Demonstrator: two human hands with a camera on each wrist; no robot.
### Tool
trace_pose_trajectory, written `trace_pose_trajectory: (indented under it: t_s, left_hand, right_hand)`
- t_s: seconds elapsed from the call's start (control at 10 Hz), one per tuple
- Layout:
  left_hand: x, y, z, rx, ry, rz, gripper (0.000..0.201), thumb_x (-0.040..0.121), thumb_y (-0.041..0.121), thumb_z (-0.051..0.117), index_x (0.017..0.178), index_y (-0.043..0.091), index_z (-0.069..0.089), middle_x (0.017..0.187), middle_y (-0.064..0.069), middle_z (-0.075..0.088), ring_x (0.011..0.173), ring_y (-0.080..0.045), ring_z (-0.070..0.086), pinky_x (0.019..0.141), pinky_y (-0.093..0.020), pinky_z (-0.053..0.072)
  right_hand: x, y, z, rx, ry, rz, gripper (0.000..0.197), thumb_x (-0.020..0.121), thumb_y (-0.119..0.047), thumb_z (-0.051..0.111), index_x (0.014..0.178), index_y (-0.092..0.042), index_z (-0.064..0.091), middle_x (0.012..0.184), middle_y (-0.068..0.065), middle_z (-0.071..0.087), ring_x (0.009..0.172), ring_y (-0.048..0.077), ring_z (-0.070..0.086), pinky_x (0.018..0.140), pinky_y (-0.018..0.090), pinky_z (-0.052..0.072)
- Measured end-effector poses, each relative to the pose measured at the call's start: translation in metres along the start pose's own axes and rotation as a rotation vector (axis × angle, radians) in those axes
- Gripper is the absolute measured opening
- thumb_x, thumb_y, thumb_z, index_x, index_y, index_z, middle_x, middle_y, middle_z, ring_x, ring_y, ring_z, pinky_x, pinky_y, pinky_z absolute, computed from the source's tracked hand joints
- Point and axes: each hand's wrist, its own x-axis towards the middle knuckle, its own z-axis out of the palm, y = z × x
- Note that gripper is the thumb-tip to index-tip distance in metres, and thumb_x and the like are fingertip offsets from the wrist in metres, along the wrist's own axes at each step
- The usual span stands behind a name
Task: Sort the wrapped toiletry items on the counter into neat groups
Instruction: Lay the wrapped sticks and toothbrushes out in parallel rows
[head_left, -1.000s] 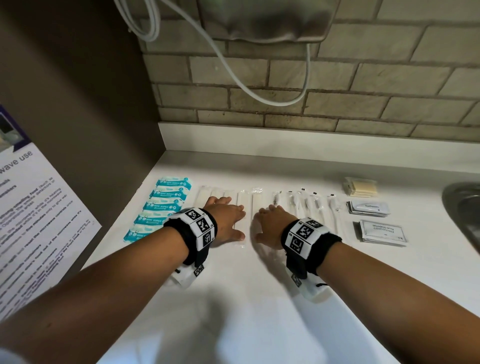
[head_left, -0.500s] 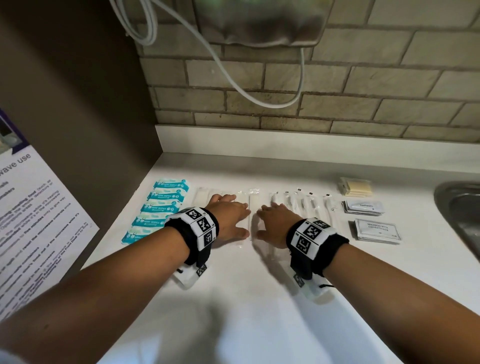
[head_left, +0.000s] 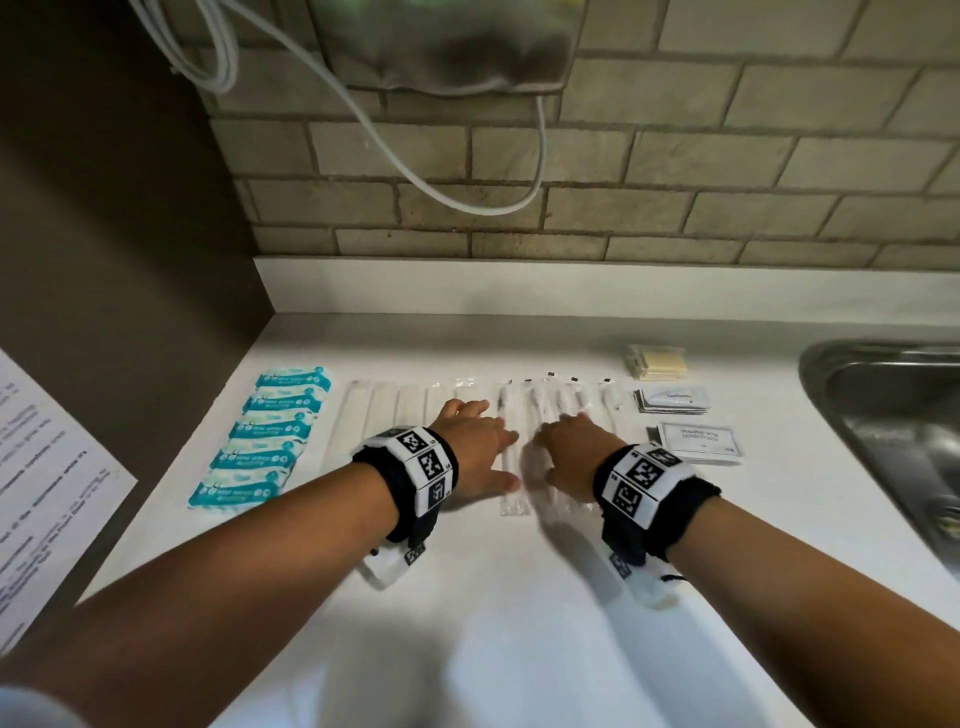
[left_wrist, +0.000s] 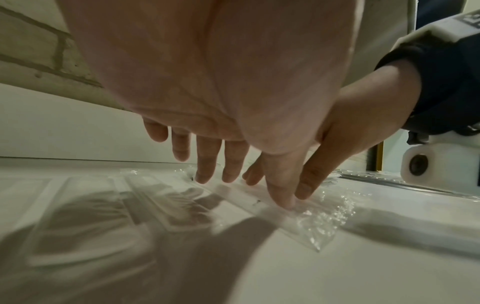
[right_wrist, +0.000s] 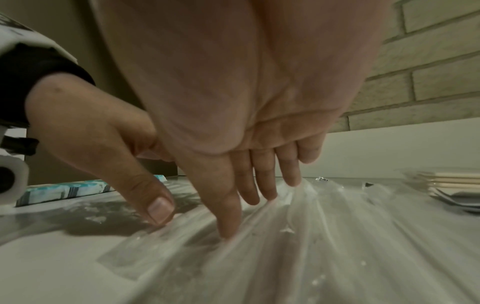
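A row of long clear-wrapped items (head_left: 410, 410) runs across the white counter (head_left: 519, 597); those on the right (head_left: 571, 397) have dark tips. My left hand (head_left: 475, 441) lies flat, fingers straight, on the middle of the row. Beside it, my right hand (head_left: 569, 441) lies flat on the dark-tipped ones. One clear wrapper (head_left: 511, 483) shows between the two hands. In the left wrist view my left hand's fingertips (left_wrist: 207, 176) touch the wrappers (left_wrist: 306, 222). The right wrist view shows my right hand's fingers (right_wrist: 262, 185) pressing crinkled clear plastic (right_wrist: 324, 226).
A column of teal packets (head_left: 265, 436) lies at the left by a dark side wall (head_left: 130, 260). Right of the row sit a yellow stack (head_left: 657, 361), white sachets (head_left: 672, 400) and shampoo sachets (head_left: 698, 441). A steel sink (head_left: 893, 415) is far right. A cable (head_left: 467, 202) hangs above.
Both hands have slid a little to the right along the row, staying flat on the wrappers. The right hand now covers more of the dark-tipped items.
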Motion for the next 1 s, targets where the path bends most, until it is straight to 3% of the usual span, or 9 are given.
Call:
trace_pose_trajectory:
  t_s: [0.2,0.4,0.8,1.0]
  left_hand:
    - [0.004,-0.001,-0.001,0.032,-0.011,-0.034,0.071,0.088,0.062,0.045,0.146,0.024,0.034,0.157,-0.004,0.030,0.148,-0.030,0.009,0.116,-0.048,0.007]
    - [0.004,-0.003,-0.003,0.034,-0.022,-0.052,0.071,0.088,0.062,0.045,0.147,0.024,0.034,0.157,-0.004,0.030,0.149,-0.028,0.009,0.117,-0.049,0.006]
    - [0.001,-0.004,-0.003,-0.011,-0.015,-0.076,0.073,0.088,0.060,0.049,0.149,0.025,0.030,0.159,-0.002,0.025,0.149,-0.026,0.011,0.117,-0.048,0.007]
    - [-0.012,-0.003,-0.011,-0.081,0.086,-0.082,0.071,0.087,0.059,0.051,0.148,0.027,0.032,0.158,-0.001,0.028,0.147,-0.024,0.014,0.115,-0.044,0.008]
  right_hand:
    - [0.009,0.001,0.008,-0.054,-0.008,-0.030,0.049,0.091,-0.014,0.056,0.138,-0.010,0.047,0.143,0.006,0.048,0.140,0.026,0.032,0.117,0.038,0.022]
    - [0.015,0.000,0.007,-0.029,0.000,-0.051,0.047,0.092,-0.023,0.058,0.136,-0.010,0.050,0.140,0.005,0.051,0.137,0.024,0.035,0.117,0.037,0.020]
    - [0.015,-0.002,0.005,0.019,0.000,-0.034,0.045,0.091,-0.019,0.052,0.136,-0.012,0.049,0.141,0.005,0.050,0.139,0.025,0.034,0.118,0.038,0.020]
    - [-0.001,-0.007,-0.005,0.048,0.088,-0.031,0.051,0.093,-0.036,0.049,0.140,-0.017,0.045,0.141,0.004,0.050,0.136,0.028,0.036,0.118,0.042,0.019]
